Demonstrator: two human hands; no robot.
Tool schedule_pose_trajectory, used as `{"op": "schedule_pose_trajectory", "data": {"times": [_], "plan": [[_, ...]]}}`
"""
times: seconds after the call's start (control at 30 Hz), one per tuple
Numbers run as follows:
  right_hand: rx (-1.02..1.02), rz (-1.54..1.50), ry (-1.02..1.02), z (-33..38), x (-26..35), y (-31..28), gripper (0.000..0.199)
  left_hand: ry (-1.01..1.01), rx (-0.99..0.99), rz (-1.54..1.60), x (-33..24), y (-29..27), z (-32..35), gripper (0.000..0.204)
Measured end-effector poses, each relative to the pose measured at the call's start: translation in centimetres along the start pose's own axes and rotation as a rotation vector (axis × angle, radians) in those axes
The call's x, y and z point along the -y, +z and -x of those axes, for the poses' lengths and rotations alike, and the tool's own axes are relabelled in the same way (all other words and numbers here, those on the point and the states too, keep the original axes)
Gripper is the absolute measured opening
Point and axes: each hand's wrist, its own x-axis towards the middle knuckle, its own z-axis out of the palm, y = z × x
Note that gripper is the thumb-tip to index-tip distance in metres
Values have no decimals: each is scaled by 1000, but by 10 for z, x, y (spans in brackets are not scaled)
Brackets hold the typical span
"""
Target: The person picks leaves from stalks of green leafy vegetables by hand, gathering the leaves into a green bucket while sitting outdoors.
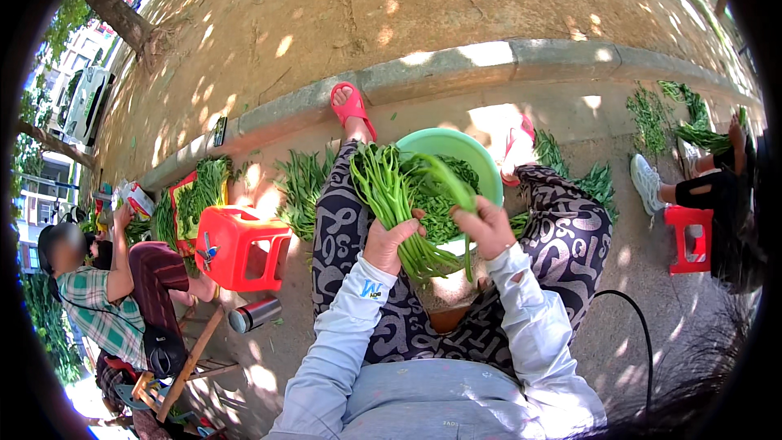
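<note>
My left hand [391, 243] is closed round a thick bunch of long green vegetable stems [389, 195], held above my lap with the leafy ends pointing away from me. Close on its right, my right hand [487, 226] pinches a few green stems [446, 175], which arch up and back toward the bunch and look smeared by motion. Beneath and beyond both hands, a pale green basin [491, 169] stands on the ground between my feet. Short green pieces and leaves [440, 218] fill much of it. The bunch hides part of its left side.
Left of my leg are a red stool [232, 248] with a small blue-handled tool on top and a metal flask [254, 314] lying down. Leafy bundles [301, 187] lie around. A seated person [102, 289] is at left, another beside a red stool [689, 240] at right. A curb [456, 65] runs ahead.
</note>
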Motion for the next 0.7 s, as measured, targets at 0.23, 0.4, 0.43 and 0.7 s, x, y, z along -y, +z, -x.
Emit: {"op": "schedule_pose_trajectory", "data": {"times": [0.23, 0.4, 0.43, 0.7], "plan": [[-437, -372, -377, -4, 17, -27, 6, -17, -44, 111, -2, 4, -5, 33], [-39, -132, -30, 1, 0, -2, 16, -41, 42, 69, 1, 2, -5, 34], [41, -50, -42, 0, -6, 7, 20, -49, 69, 64, 1, 1, -4, 36], [148, 121, -23, 1, -26, 23, 22, -29, 79, 82, -2, 12, -1, 30]]}}
